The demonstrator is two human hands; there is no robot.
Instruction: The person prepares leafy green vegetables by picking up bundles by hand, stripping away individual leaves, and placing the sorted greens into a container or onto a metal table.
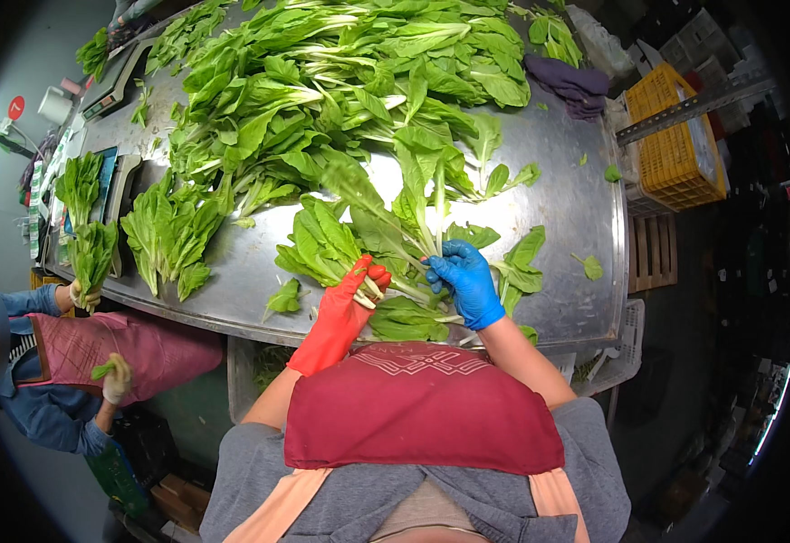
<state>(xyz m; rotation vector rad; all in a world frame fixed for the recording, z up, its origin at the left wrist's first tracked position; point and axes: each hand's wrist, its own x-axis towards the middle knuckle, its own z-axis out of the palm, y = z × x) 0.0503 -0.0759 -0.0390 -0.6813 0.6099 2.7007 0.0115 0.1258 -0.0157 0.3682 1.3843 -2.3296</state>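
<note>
My left hand (347, 309), in a red rubber glove, grips a small bunch of leafy greens (320, 244) by its pale stems, leaves pointing away from me. Opposite it, my right hand (461, 282) wears a blue glove and pinches the white stem ends of several long-leaved stalks (429, 197); one of these leaves is blurred. Loose leaves (408, 320) lie on the metal table (571, 203) beneath and between both hands. More cut leaves (522, 265) rest just right of the blue glove. Part of the fingertips of each hand is hidden by stems.
A large heap of greens (340, 88) covers the table's far side. Sorted bunches (171, 234) lie at left beside a weighing scale (123, 197). A co-worker in a pink apron (123, 346) holds greens there. A purple cloth (568, 85) and yellow crate (673, 142) are at right.
</note>
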